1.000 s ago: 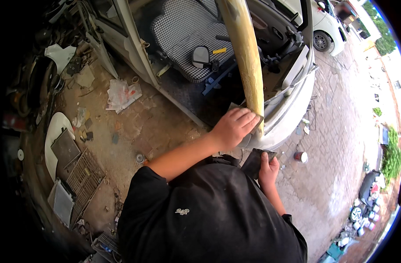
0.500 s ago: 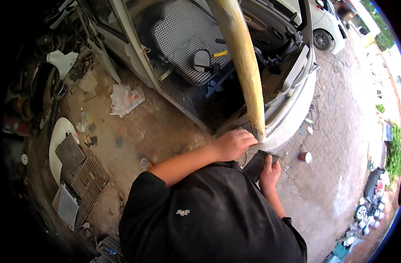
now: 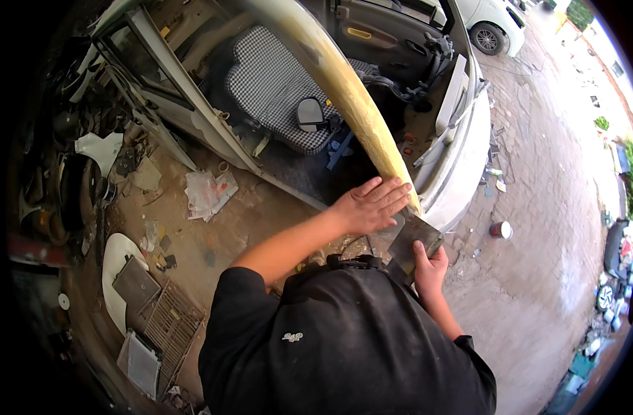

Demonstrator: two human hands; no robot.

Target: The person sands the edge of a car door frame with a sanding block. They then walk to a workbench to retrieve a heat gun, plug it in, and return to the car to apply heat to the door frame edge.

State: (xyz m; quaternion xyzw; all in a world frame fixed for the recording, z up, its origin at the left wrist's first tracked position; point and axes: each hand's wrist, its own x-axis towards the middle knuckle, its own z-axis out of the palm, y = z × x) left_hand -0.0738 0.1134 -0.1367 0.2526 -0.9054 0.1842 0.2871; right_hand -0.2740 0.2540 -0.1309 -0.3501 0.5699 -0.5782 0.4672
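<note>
A curved car pillar (image 3: 371, 131), coated in patchy yellow material, runs down to the front corner of a stripped car body (image 3: 454, 173). Across the lower end of the pillar lies my left hand (image 3: 371, 204), fingers stretched out and flat; whether anything is under its palm is hidden. Below and to the right, my right hand (image 3: 430, 266) grips a thin dark sheet (image 3: 414, 235) with thumb on top. The sheet's upper part reaches close to the pillar's foot.
Inside the car are a checkered seat (image 3: 261, 76) and a loose mirror (image 3: 309, 113). A white panel (image 3: 112, 277), metal grille (image 3: 171, 318) and plastic bag (image 3: 204, 194) lie on the left floor. A can (image 3: 500, 229) stands right; a white car (image 3: 503, 28) is behind.
My left hand dropped below the pillar, then came back up to lie flatter on its lower end. The dark sheet rose slightly toward the pillar. The whole view has shifted.
</note>
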